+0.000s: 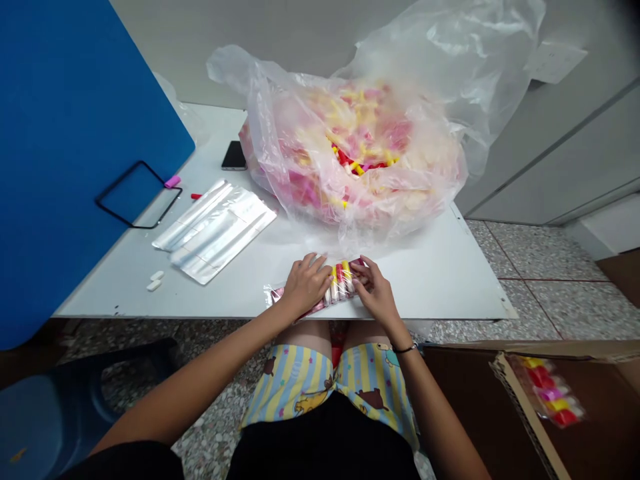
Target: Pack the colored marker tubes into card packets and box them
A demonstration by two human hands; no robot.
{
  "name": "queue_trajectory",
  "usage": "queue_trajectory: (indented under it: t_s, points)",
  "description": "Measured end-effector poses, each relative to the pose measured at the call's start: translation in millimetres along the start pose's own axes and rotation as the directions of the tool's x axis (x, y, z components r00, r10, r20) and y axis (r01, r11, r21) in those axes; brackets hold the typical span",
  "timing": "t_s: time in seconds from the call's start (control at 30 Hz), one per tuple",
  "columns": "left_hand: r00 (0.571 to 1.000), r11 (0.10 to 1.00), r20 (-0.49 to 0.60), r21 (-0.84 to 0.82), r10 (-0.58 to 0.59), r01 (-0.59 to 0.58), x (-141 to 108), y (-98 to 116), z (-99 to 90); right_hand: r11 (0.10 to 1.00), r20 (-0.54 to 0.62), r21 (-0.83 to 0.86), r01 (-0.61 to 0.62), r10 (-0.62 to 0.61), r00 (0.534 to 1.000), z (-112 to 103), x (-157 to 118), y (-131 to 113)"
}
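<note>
A: Hands?
B: Left hand [310,283] and right hand [375,293] both narrow, closed on a clear plastic sleeve of red, yellow and white tubes [340,281] from either side.
A: Sleeve location?
B: On the white table [430,280], near its front edge, just below a bulging clear plastic bag of pink and yellow tubes [350,153].
A: Nearby?
B: Silver foil pouches [215,230] to the left. Brown cardboard box [540,407] lower right, holding a strip of coloured tubes [547,390].
</note>
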State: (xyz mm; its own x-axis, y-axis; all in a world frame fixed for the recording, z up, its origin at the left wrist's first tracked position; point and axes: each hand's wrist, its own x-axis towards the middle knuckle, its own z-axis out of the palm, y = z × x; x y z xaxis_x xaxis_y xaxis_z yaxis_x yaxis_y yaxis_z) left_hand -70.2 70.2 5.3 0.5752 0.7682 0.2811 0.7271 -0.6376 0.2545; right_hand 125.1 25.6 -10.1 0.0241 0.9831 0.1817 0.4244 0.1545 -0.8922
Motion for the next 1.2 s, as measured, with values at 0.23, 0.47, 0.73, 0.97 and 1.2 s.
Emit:
queue_trajectory:
  t_s: [0.23, 0.47, 0.73, 0.97, 1.2]
  points:
    - [0.999, 0.977, 0.032, -0.211, 0.034, -0.026, -5, -7, -3.9, 0.998, 0.062, -0.048, 0.048, -0.045, 0.997, 2, 10, 3]
    - [0.996, 0.995, 0.081, -0.091, 0.043, -0.036, 8, 6, -10.3, 0.996, -0.022, -0.086, 0.022, -0.024, 0.999, 10, 4, 12]
    - [0.99, 0.995, 0.114, 0.049, 0.084, -0.09, -1, -5, -9.8, 0.984, -0.064, -0.172, 0.057, -0.069, 0.996, 15, 2, 10]
    - [0.985, 0.996, 0.166, 0.066, 0.056, -0.068, 1, -7, -13.3, 0.958, -0.292, -0.248, 0.147, -0.218, 0.931, -7, 19, -15]
    - [0.978, 1.0, 0.207, 0.004, -0.02, 0.019, -3, -8, -21.8, 0.763, -0.361, -0.478, 0.435, -0.622, 0.695, -54, 154, -92]
